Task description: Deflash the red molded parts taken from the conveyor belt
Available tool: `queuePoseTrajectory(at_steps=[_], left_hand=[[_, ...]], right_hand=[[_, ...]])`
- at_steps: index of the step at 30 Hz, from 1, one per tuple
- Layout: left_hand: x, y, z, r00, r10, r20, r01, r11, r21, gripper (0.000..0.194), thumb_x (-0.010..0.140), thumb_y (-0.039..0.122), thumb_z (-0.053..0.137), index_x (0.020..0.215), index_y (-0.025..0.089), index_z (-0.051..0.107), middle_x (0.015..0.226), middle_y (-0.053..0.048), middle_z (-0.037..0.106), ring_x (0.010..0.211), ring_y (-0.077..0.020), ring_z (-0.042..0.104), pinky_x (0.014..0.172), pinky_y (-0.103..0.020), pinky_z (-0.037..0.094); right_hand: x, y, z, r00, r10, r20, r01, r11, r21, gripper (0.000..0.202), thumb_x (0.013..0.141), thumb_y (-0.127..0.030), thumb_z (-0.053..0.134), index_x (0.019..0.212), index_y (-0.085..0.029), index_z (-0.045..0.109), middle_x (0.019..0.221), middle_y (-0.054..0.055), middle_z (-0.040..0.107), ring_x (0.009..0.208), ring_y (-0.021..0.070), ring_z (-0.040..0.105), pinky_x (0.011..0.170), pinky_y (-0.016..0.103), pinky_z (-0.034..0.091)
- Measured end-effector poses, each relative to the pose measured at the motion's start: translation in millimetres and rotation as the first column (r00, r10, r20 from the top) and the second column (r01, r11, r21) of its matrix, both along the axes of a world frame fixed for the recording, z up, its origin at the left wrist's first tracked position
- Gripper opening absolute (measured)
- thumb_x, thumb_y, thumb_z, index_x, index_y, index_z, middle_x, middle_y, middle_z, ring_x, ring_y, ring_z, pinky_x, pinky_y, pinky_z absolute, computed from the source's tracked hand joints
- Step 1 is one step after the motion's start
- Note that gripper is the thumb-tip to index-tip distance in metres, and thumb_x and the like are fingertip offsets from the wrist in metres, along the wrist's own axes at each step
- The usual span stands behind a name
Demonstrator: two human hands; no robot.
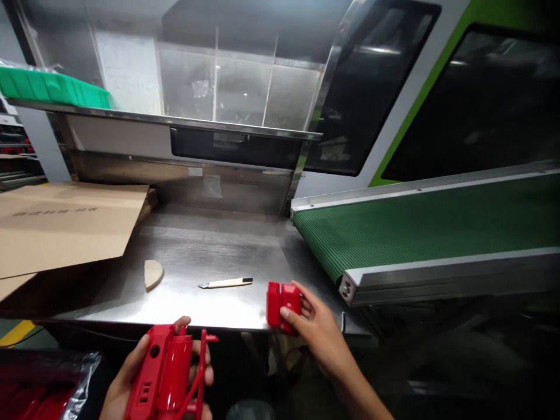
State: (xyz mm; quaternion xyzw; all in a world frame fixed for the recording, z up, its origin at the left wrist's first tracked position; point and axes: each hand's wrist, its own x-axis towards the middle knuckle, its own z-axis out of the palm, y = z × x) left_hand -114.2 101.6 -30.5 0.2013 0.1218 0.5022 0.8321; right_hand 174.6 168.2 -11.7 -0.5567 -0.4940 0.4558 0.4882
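Low at the near edge of the steel table [205, 245], my left hand [131, 379] is wrapped around a long red plastic housing [164, 373]. Just to its right, my right hand [317, 329] grips a small red plastic part [282, 303] at the table's front lip. Beyond both hands lie a utility knife [226, 283] and a cardboard scrap [152, 273]; a green conveyor belt [429, 227] runs right of my right hand.

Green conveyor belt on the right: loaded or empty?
Empty, as far as visible: the ribbed green conveyor belt carries no parts. The small red plastic part is in the right hand, off the belt.
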Motion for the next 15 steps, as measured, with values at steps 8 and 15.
queuePoseTrajectory(at_steps=[8,15], left_hand=[[37.2,7.1,11.2,0.991,0.134,-0.012,-0.135,0.987,-0.086,0.032,0.092,0.029,0.053,0.118,0.019,0.069,0.117,-0.019,0.068,0.112,-0.0441,0.059,0.100,-0.073,0.031],[65.4,6.5,13.4,0.996,0.084,-0.013,-0.085,0.978,-0.192,0.031,0.093,0.025,0.053,0.118,0.017,0.069,0.117,-0.019,0.068,0.117,-0.0384,0.058,0.099,-0.058,0.044]], right_hand=[[24.8,48.6,15.3,0.921,-0.167,0.351,0.128,0.983,0.132,0.064,0.078,-0.041,0.063,0.133,-0.011,0.046,0.143,0.018,0.042,0.139,0.0299,0.029,0.118,0.049,0.013],[-46.4,-76.6,-8.4,0.934,0.357,-0.011,-0.356,0.928,-0.112,0.061,0.064,-0.074,0.063,0.087,-0.018,0.062,0.067,0.003,0.064,0.057,0.0161,0.060,0.055,0.028,0.046]])
